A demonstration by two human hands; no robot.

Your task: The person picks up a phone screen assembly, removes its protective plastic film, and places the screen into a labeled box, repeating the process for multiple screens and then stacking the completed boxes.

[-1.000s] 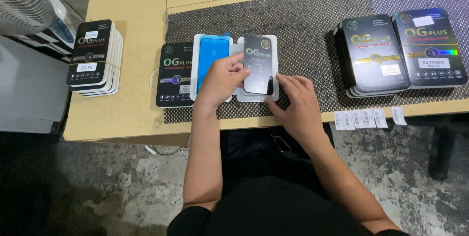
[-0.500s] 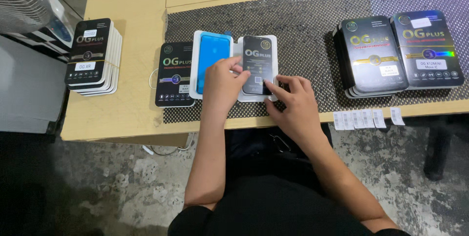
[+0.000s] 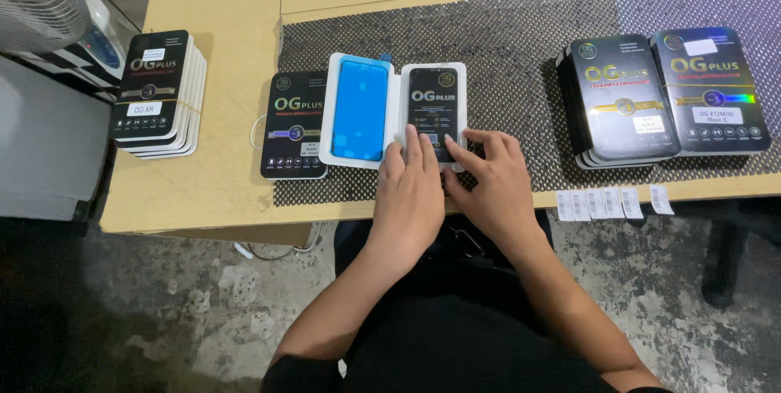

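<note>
White tray (image 3: 392, 108) mid-frame: both hands, left (image 3: 413, 189) and right (image 3: 488, 177), flat and open, pressing black screen (image 3: 437, 108) into place.

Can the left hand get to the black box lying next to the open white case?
Probably yes. The left hand rests on the open white case, and the black box lies flat just beyond it on the mat, nothing between.

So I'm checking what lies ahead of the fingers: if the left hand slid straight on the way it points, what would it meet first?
The left hand points up the table, fingertips already on the black card in the open white tray. Going on, it would likely cross that card, then the tray's far rim, then bare mesh mat.
</note>
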